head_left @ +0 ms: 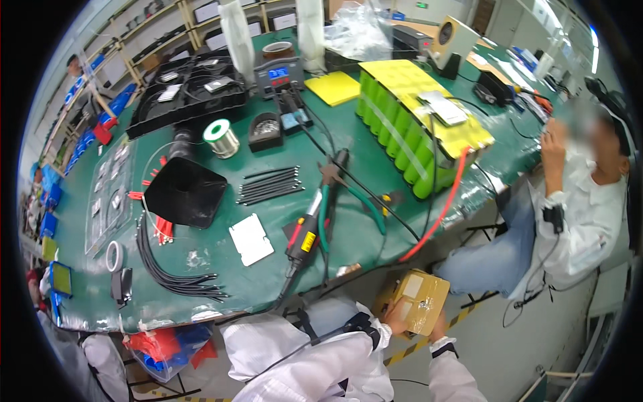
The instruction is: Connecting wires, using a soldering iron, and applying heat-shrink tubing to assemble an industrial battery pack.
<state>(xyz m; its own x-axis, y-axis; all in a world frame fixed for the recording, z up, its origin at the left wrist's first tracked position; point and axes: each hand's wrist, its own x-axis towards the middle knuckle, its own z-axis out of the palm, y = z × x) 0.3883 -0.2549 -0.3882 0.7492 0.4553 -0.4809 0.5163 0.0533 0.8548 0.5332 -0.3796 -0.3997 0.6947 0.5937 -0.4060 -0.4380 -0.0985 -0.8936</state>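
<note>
Left hand (396, 317) and right hand (438, 329) gripped the taped cardboard box (427, 301) between them, finger spread partly hidden, couldn't tell; box was below green workbench (87, 288) edge. Black bin (265, 143) held silvery bits (266, 127).

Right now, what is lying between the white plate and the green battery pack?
In the head view, pliers with green handles, a red and black tool and a black cable lie between the plate and the pack.

Brown box (426, 303), green tabletop (80, 288), yellow-and-green battery pack (408, 117), black-and-yellow striped floor tape (403, 353).
</note>
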